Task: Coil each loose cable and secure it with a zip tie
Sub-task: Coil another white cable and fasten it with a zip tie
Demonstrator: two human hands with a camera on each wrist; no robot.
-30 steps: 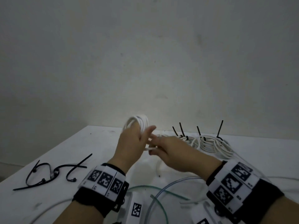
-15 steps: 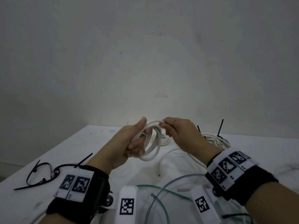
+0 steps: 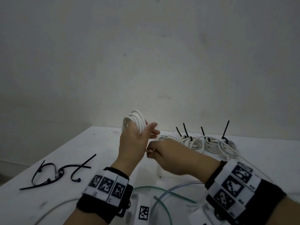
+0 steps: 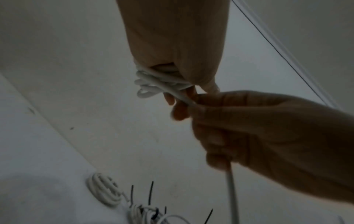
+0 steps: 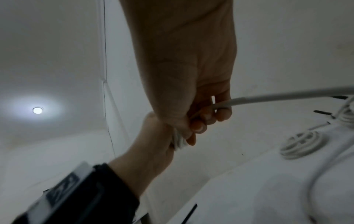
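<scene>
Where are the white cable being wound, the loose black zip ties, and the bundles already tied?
white cable [image 3: 137, 121], head view: loops around the left hand's fingers.
loose black zip ties [image 3: 52, 173], head view: middle of the tangle.
tied bundles [image 3: 211, 144], head view: white coils by the far edge.

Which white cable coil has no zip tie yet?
The white coil wound round the left hand; the coils on the table each carry a black tie.
</scene>
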